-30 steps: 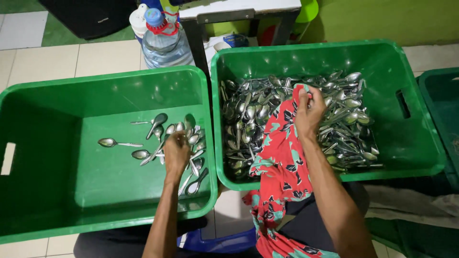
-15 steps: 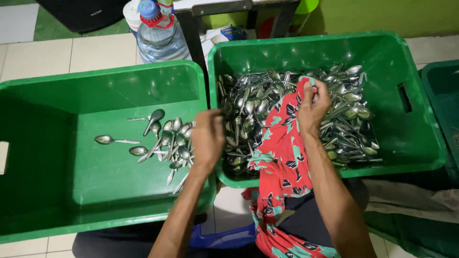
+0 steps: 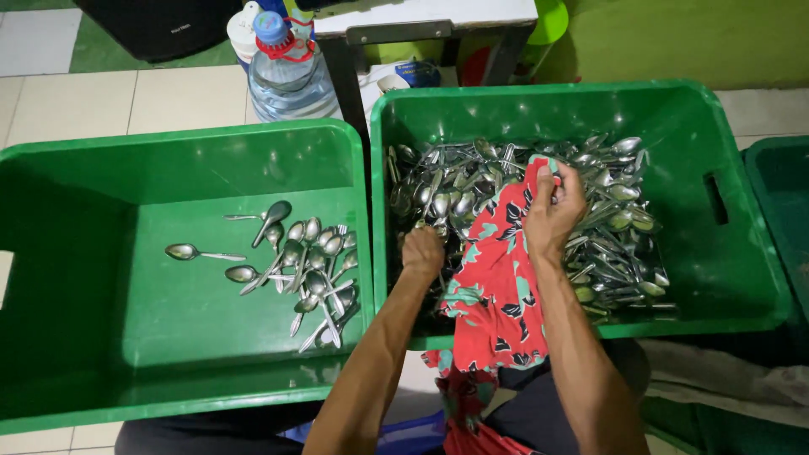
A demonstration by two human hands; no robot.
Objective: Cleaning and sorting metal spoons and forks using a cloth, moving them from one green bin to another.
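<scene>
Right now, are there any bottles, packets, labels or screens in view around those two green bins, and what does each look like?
Large water bottle: on the floor behind the bins, clear plastic, blue cap, red neck ring.
White container: just left of the bottle, mostly hidden.
Small blue and white packet: under the table behind the right bin, too small to tell more.
No screens or signs show.
</scene>
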